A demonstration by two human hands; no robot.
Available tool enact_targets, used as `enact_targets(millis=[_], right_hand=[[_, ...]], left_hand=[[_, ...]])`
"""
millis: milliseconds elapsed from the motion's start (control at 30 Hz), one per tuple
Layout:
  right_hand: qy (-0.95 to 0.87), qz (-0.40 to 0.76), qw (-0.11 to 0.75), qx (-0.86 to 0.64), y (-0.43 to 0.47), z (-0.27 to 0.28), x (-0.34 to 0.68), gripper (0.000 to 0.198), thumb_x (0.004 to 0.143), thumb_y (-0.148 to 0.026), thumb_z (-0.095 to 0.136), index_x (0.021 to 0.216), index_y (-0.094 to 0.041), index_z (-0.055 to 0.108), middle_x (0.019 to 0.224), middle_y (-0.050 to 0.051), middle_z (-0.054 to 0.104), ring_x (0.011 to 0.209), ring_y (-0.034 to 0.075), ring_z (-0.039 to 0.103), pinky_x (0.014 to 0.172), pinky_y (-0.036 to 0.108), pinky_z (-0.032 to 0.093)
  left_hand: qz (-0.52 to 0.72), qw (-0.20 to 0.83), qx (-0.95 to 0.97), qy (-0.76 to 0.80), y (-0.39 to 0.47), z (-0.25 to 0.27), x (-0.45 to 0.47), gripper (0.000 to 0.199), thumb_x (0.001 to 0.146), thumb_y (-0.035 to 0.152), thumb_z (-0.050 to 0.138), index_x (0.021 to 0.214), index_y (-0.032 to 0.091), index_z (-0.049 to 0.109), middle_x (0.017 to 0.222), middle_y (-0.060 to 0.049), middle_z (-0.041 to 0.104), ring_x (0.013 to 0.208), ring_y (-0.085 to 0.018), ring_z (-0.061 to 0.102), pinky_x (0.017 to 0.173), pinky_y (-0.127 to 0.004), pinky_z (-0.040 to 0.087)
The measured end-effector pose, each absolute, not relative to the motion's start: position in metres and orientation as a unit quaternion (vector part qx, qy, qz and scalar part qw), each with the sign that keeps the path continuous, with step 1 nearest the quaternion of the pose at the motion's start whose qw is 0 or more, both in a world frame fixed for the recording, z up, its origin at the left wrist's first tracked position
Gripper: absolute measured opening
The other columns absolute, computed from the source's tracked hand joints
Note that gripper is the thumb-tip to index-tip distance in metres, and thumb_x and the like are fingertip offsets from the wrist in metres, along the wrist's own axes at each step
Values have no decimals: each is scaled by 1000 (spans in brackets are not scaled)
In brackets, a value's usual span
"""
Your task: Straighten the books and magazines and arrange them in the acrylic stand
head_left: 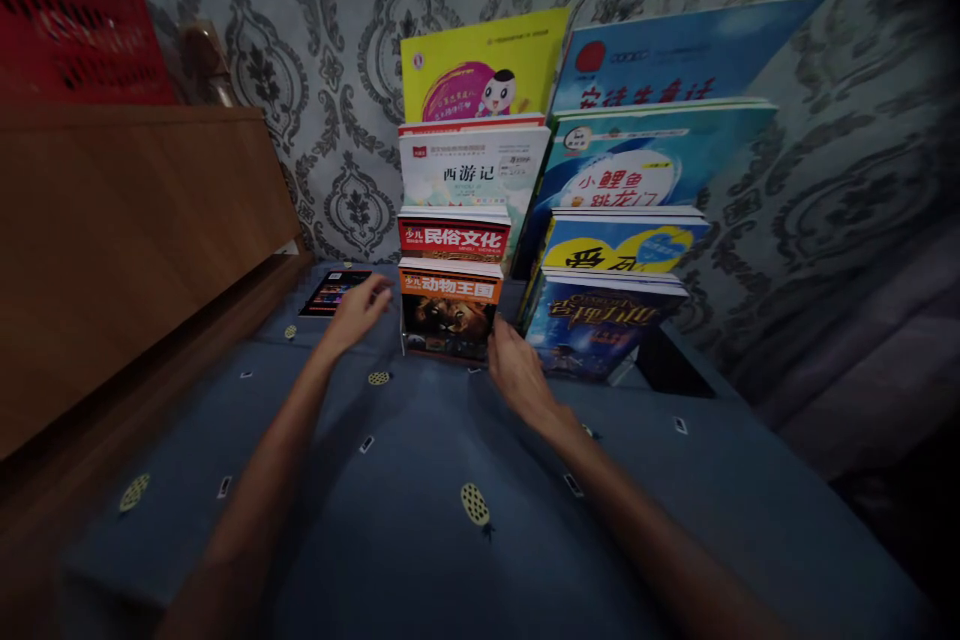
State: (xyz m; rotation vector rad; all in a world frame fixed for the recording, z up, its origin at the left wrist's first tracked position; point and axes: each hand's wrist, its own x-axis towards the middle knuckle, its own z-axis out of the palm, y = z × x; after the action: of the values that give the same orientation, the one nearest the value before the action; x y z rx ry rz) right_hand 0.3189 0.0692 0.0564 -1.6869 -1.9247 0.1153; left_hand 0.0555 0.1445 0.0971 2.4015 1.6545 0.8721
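Observation:
An orange-and-black book (450, 310) with a lion on its cover stands at the front of the left stack of books. Just left of that stack is my left hand (363, 306), its fingers apart and holding nothing. My right hand (519, 366) touches the lower right edge of the orange book, its fingers stretched along the side and partly hidden. Behind the orange book rise a red book (453, 236), a white book (469, 170) and a yellow book (484, 60), in stepped rows. A dark blue book (600, 325) fronts the right stack, close to my right hand.
A dark book (335, 293) lies flat on the blue tablecloth (420, 520), at the back left. Taller blue and green books (645, 155) fill the right stack. A wooden cabinet (135, 240) carrying a red basket (82, 20) borders the left. Patterned wallpaper (337, 70) covers the wall behind.

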Motion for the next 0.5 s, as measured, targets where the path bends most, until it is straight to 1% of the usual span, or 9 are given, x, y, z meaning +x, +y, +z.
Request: enact_targets(millis=[33,100,167,233,333,400,500], right_hand=[[-719,43,291,-630,70,54,319,51,94,-10,34,143,-5,43,118,22,68,100,27,68,84,35,52],[-716,39,304,-627,72,50,320,51,94,-12,33,144,-6,42,117,21,68,99,27,68,84,35,52],[-714,33,319,-622,75,45,320,52,94,-12,33,145,-7,42,115,20,69,98,27,68,84,36,52],[-714,23,336,-614,77,40,320,54,93,-11,34,146,-7,42,114,21,70,97,29,68,85,39,53],[-715,14,356,-601,80,35,321,55,92,-12,35,146,-9,42,114,20,70,100,29,68,86,42,55],[-716,16,361,-597,81,33,321,53,92,-13,35,145,-9,43,116,20,69,102,29,67,88,42,55],[-716,20,363,-596,81,32,322,51,92,-15,35,141,-7,46,117,21,68,106,30,67,90,42,54]], left_hand=[[263,48,761,592,151,98,44,35,102,29,32,128,20,54,112,-5,72,95,-16,69,82,-26,53],[230,30,715,660,163,97,22,40,102,27,28,129,16,55,116,-10,71,102,-20,68,85,-29,52],[190,18,684,704,173,89,6,39,100,28,33,123,12,59,120,-16,70,111,-26,66,89,-34,51],[140,16,672,727,181,77,-3,37,96,33,44,120,11,62,125,-19,68,116,-30,64,92,-35,49],[67,16,675,735,190,60,-4,46,90,43,58,122,9,62,130,-23,65,119,-33,63,95,-35,48],[27,12,679,734,197,55,-2,51,90,47,59,122,7,62,129,-25,65,119,-35,63,95,-38,49],[-18,2,690,724,207,56,1,47,93,45,58,122,7,62,128,-24,65,119,-36,63,95,-41,50]])
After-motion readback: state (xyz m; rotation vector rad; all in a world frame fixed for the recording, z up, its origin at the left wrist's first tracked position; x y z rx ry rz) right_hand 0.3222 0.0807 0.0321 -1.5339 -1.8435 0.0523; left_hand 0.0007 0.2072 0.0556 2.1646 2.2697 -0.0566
